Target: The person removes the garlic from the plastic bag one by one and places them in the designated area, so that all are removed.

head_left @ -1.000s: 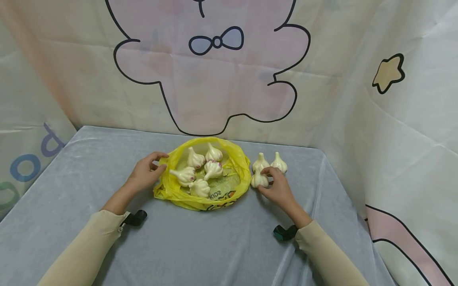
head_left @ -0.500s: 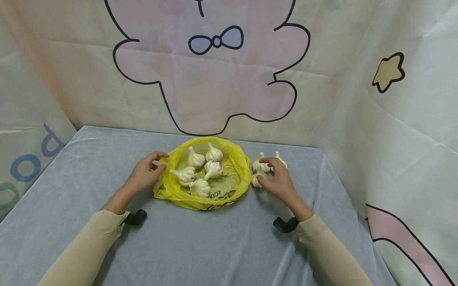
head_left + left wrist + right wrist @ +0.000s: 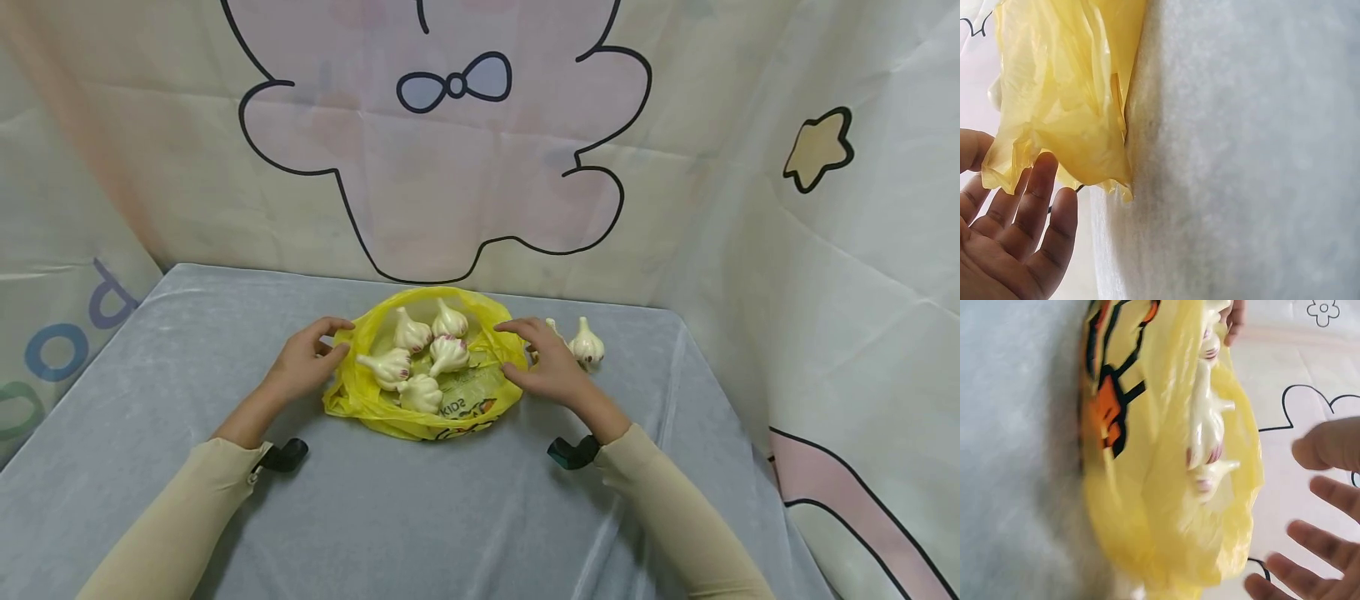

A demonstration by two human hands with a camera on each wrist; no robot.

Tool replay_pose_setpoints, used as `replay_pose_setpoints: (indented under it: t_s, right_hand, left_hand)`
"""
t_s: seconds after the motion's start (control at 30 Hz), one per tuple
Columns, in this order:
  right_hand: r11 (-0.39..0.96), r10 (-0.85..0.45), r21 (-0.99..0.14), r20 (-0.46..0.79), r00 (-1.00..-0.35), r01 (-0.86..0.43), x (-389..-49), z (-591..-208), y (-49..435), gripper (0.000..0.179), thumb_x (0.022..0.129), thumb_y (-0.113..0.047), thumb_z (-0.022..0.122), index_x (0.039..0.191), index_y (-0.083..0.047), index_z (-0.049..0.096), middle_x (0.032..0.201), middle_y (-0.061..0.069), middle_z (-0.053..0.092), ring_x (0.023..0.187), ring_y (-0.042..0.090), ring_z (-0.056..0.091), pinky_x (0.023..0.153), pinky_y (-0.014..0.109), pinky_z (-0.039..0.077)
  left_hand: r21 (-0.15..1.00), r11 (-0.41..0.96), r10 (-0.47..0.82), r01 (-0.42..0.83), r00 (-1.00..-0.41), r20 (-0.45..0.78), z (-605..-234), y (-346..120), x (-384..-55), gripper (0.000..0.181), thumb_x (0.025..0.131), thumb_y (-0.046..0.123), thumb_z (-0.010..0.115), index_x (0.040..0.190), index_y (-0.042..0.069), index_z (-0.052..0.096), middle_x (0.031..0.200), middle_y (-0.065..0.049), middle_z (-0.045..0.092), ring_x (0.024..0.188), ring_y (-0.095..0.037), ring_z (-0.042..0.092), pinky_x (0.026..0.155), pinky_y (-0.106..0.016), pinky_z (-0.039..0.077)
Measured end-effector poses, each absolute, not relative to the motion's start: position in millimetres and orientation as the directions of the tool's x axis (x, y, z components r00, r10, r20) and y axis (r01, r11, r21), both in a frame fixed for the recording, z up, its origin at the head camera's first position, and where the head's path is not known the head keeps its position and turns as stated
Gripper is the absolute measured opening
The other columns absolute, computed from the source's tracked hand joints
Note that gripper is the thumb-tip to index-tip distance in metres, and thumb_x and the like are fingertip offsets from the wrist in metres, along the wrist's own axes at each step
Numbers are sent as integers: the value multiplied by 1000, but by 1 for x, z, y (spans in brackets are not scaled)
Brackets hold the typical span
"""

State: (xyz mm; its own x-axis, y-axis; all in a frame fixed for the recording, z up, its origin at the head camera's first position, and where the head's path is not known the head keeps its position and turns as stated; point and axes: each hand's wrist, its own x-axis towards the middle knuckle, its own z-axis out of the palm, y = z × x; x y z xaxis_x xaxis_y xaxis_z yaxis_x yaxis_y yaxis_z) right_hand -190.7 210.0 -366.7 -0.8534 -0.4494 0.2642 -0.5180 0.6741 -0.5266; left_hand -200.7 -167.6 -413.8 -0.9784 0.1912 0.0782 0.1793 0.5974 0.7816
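Observation:
A yellow plastic bag (image 3: 345, 400) lies opened out on the table, with several garlic bulbs (image 3: 450, 354) inside. My left hand (image 3: 303, 362) is at the bag's left side, fingers loosely bent and touching the plastic, thumb apart from them. Over the bag's right rim is my right hand (image 3: 551, 367). Its fingers (image 3: 1319, 544) are spread and hold nothing. Just behind it on the table stands a garlic bulb (image 3: 587, 343). A second bulb (image 3: 552, 327) is mostly hidden by the right hand.
Grey cloth covers the table (image 3: 435, 517). A printed curtain (image 3: 480, 192) hangs along the back and sides. Black wrist cameras (image 3: 285, 456) sit at both wrists.
My right hand has left the bulbs outside the bag, fingers empty, and moved left to the bag's right rim. The left hand and the bulbs in the bag have stayed put.

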Motion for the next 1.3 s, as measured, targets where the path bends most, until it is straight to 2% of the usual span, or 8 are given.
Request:
replay_pose_setpoints:
  t_s: [0.2,0.4,0.5,0.77,1.0,1.3]
  right_hand:
    - [633,-545,-547,188,-817,-548,-197,-370,191,50,83,-18,70,132,-17,57,132,6,55,121,30,52,87,50,50]
    - [648,-570,-533,136,-810,-545,-202,-375,175,51,85,-21,70,134,-22,57,135,4,53,124,24,50,94,49,48]
    - [666,-576,-509,112,-809,-545,-204,-376,168,51,86,-21,69,135,-23,56,138,6,51,128,25,48,97,48,46]
    - [668,-632,-397,144,-761,-630,-209,-379,149,39,88,-15,67,126,-17,62,131,8,56,119,26,52,97,44,45]
    - [660,-677,-321,138,-723,-679,-216,-385,141,34,88,-14,69,121,-16,65,129,10,56,123,27,50,103,42,41]
    - [646,-700,-290,146,-699,-707,-222,-390,136,28,87,-11,69,115,-15,69,128,12,57,121,29,50,104,44,39]
  left_hand:
    - [784,596,191,176,-979,75,-416,-167,-202,34,99,21,52,132,11,52,132,-20,48,91,-31,61,64,-31,48]
    - [787,592,192,175,-979,73,-417,-164,-203,35,99,21,52,131,10,52,132,-20,49,90,-31,60,63,-30,48]
    - [788,592,187,169,-980,70,-416,-164,-203,35,99,22,52,132,11,52,132,-20,48,90,-31,59,62,-30,48]
    - [791,588,186,168,-980,71,-416,-161,-203,35,99,23,53,131,11,53,132,-19,48,90,-30,59,62,-30,48]
    - [791,589,185,166,-980,68,-417,-161,-204,34,98,20,53,131,10,52,131,-19,49,88,-30,59,62,-30,49]
    - [794,588,184,154,-981,54,-417,-159,-206,34,98,19,53,131,10,52,132,-19,48,85,-29,58,60,-31,48]
